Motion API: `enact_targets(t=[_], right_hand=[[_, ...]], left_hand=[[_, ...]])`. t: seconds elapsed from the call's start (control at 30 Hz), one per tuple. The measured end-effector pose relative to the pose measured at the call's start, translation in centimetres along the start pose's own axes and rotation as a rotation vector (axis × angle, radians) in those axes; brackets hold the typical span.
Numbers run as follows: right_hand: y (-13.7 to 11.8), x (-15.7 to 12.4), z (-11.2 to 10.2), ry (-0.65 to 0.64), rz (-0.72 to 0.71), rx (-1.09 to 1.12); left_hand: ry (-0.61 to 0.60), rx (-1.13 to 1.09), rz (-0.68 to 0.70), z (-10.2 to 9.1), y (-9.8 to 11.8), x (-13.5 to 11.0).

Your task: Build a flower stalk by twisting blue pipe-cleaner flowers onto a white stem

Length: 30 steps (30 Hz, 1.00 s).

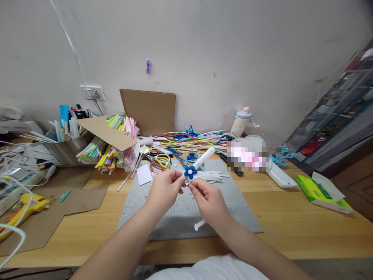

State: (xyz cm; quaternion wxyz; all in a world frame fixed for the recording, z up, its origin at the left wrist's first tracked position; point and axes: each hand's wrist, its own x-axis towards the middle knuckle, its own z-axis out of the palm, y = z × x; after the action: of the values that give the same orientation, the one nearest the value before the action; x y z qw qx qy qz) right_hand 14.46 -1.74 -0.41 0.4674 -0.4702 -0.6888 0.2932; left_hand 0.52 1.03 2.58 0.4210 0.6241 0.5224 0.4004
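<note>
Above the grey cutting mat point(175, 229), both hands are close together around a blue pipe-cleaner flower point(190, 172) with a white centre. My left hand point(166, 188) is closed, pinching the flower's left edge between thumb and fingers. Just below the flower, my right hand point(212, 200) pinches a thin white pipe cleaner. A thick white wrapped pipe-cleaner stick point(204, 157) slants up and right from behind the flower. Under the right hand, a white fuzzy end point(199, 224) pokes out; where it leads is hidden. Loose white pipe cleaners point(214, 177) lie on the mat behind.
Scissors point(162, 161) and white paper cards point(144, 174) lie behind left. Pipe-cleaner bundles point(116, 155) and a metal container point(68, 149) stand left, with a yellow glue gun point(29, 206) nearer. A bottle point(241, 122) and a green tissue pack point(322, 192) are on the right.
</note>
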Motion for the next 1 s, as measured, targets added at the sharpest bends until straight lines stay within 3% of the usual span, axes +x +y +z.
enact_targets(t=[0.17, 0.43, 0.53, 0.7, 0.87, 1.0], right_hand=[[-0.1, -0.6, -0.1, 0.051, 0.008, -0.164], [0.3, -0.9, 0.0, 0.052, -0.006, -0.277], [-0.4, -1.0, -0.2, -0.003, -0.079, -0.415], [-2.4, -1.0, -1.5, -0.058, -0.295, -0.714], [-5.4, 0.6, -4.5, -0.246, -0.522, -0.931], [-6.9, 4.0, -6.7, -0.451, -0.486, -0.86]], left_hand=[[0.094, 0.364, 0.102, 0.0, -0.4, -0.3], [0.008, 0.265, 0.106, 0.0, -0.5, -0.1], [0.041, 0.355, 0.137, -0.1, -0.5, -0.2], [0.11, 0.703, 0.24, -0.3, 0.0, -0.9], [0.036, 0.99, 0.374, -0.6, 1.0, -2.0], [-0.108, 1.061, 0.54, -0.7, 1.4, -3.1]])
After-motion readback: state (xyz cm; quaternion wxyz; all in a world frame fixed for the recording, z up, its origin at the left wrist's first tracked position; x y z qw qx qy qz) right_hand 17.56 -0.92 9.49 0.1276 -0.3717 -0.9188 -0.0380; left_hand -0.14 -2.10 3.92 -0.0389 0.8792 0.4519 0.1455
